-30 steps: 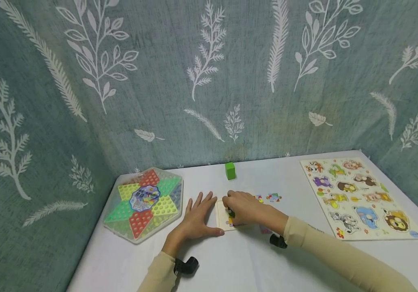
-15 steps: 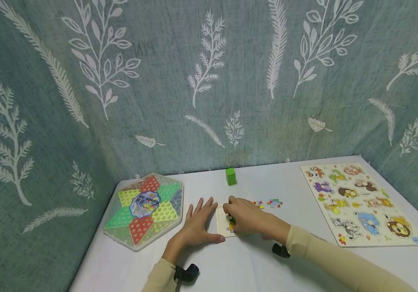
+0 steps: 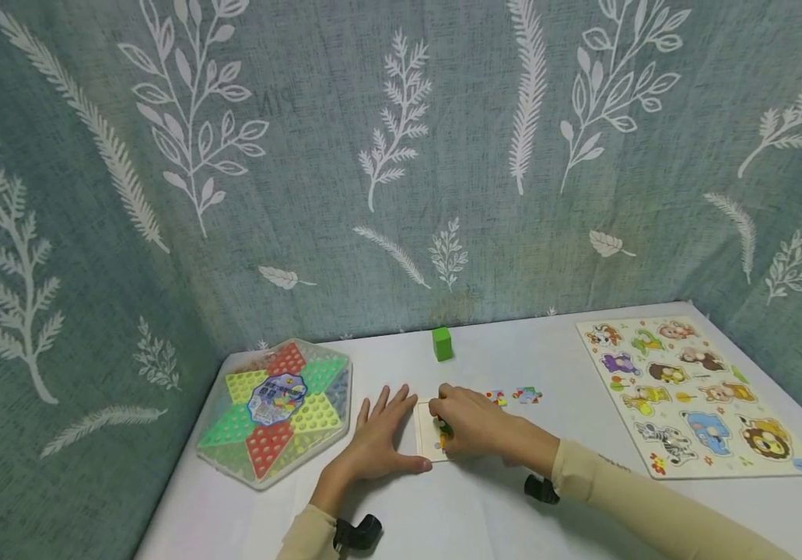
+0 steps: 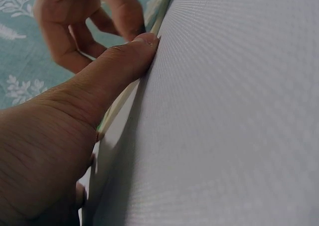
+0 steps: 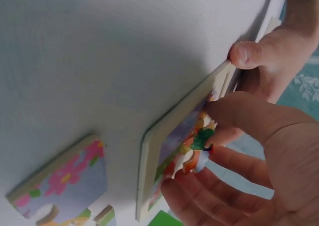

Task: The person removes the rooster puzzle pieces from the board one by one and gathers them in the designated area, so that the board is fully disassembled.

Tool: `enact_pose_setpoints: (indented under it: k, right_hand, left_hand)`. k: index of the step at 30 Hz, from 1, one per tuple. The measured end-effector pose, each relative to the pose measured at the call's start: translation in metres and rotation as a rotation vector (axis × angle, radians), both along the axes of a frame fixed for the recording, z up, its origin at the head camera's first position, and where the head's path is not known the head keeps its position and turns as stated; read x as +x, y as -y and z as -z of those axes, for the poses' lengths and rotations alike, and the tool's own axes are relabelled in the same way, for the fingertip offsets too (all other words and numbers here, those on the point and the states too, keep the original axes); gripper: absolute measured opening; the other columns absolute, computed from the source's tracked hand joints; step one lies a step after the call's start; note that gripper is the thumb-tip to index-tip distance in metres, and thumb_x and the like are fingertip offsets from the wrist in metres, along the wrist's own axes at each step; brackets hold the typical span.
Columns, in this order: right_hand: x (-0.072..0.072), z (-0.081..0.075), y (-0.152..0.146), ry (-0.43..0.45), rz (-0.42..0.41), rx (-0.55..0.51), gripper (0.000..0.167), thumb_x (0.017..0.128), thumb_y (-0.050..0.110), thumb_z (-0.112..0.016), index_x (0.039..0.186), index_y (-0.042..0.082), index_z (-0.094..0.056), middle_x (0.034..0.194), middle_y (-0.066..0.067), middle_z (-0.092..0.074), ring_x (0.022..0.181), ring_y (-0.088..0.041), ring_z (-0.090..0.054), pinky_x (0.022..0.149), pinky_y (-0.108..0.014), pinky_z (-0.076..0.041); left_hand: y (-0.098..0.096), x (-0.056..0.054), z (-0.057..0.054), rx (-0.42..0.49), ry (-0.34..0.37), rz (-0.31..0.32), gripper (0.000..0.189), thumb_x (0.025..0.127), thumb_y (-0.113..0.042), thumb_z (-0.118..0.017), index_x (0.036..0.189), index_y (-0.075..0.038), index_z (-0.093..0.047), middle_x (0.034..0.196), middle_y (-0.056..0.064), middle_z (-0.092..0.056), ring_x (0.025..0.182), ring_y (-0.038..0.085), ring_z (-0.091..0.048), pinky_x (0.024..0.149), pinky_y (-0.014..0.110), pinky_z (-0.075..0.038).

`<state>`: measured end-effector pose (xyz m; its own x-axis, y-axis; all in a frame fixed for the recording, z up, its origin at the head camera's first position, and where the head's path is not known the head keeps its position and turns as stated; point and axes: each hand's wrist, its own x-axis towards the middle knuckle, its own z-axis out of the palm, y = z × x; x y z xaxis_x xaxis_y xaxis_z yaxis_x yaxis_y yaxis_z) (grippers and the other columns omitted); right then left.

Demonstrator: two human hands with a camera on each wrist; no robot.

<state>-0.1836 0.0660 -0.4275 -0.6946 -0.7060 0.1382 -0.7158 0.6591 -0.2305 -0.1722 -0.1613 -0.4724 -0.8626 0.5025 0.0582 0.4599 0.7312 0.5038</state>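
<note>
A small wooden jigsaw tray [image 3: 425, 441] with a pale rim lies on the white table between both hands. My left hand [image 3: 381, 437] rests at its left side with fingers spread, the thumb [image 4: 134, 54] right at the near corner. Over the tray is my right hand [image 3: 472, 424], its fingers curled down. In the right wrist view, thumb and fingers pinch a puzzle piece [image 5: 202, 137] with green and orange on it. Printed pieces in purple and green show inside the tray's rim [image 5: 149, 153]; the right hand hides much of the rest.
Loose jigsaw pieces lie right of the tray: one at the back [image 3: 527, 395], and a flowered purple piece [image 5: 75, 173] nearer. A green block [image 3: 442, 344] stands behind. A hexagonal Chinese checkers box [image 3: 276, 412] sits left, an animal puzzle board [image 3: 695, 397] right. Patterned cloth hangs behind.
The whole head view has shifted, so the scene sits lower in it. Both hands keep nearly the same place at the tray, the right one still holding the piece.
</note>
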Motion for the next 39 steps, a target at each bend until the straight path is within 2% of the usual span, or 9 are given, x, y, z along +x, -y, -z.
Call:
enact_pose_setpoints:
  k: [4,10,21,28,35,39]
  right_hand:
    - [0.001,0.003,0.002,-0.025,0.003,-0.026,0.024,0.075,0.022,-0.085,0.087,0.013,-0.065,0.081,0.006,-0.045,0.066,-0.009,-0.041,0.054,-0.024,-0.036]
    - [0.001,0.008,0.004,-0.071,0.029,-0.048,0.019,0.072,0.013,-0.080,0.075,0.018,-0.062,0.078,0.005,-0.047,0.064,-0.009,-0.042,0.050,-0.024,-0.035]
    - [0.003,0.008,0.005,-0.104,0.051,-0.030,0.016,0.074,0.014,-0.079,0.077,0.016,-0.064,0.074,0.007,-0.044,0.061,-0.009,-0.041,0.048,-0.025,-0.034]
    - [-0.004,-0.001,0.006,-0.093,0.025,-0.027,0.011,0.078,0.017,-0.078,0.086,0.013,-0.072,0.082,0.004,-0.054,0.068,-0.010,-0.048,0.055,-0.025,-0.041]
    - [-0.008,-0.019,-0.007,-0.117,0.036,-0.007,0.010,0.080,0.016,-0.079,0.088,0.011,-0.075,0.085,-0.001,-0.059,0.070,-0.014,-0.055,0.056,-0.028,-0.046]
    - [-0.006,-0.027,-0.014,-0.083,0.018,0.002,0.014,0.081,0.017,-0.078,0.092,0.009,-0.074,0.084,0.000,-0.058,0.069,-0.013,-0.054,0.056,-0.027,-0.046]
  left_hand:
    - [0.000,0.001,0.000,0.006,0.000,0.003,0.110,0.073,-0.065,-0.080,0.157,-0.011,-0.034,0.164,0.012,-0.021,0.151,0.041,-0.005,0.113,0.067,0.002]
    - [-0.001,0.001,0.001,-0.001,0.008,-0.001,0.110,0.073,-0.067,-0.078,0.158,-0.014,-0.032,0.165,0.009,-0.020,0.151,0.039,-0.004,0.114,0.065,0.003]
    - [-0.002,0.004,0.001,0.007,0.008,0.008,0.109,0.074,-0.066,-0.078,0.157,-0.011,-0.034,0.164,0.012,-0.021,0.150,0.041,-0.005,0.113,0.067,0.002]
    - [0.003,0.001,0.002,-0.001,0.010,-0.011,0.109,0.073,-0.063,-0.080,0.157,-0.011,-0.034,0.164,0.012,-0.021,0.151,0.041,-0.005,0.113,0.066,0.003]
    - [-0.002,-0.007,-0.006,-0.007,0.013,0.010,0.109,0.074,-0.063,-0.080,0.158,-0.013,-0.032,0.166,0.009,-0.018,0.151,0.038,-0.003,0.115,0.063,0.005]
    - [-0.003,-0.003,-0.007,-0.027,0.044,-0.005,0.110,0.074,-0.063,-0.080,0.159,-0.015,-0.030,0.166,0.007,-0.016,0.152,0.036,-0.001,0.116,0.061,0.005]
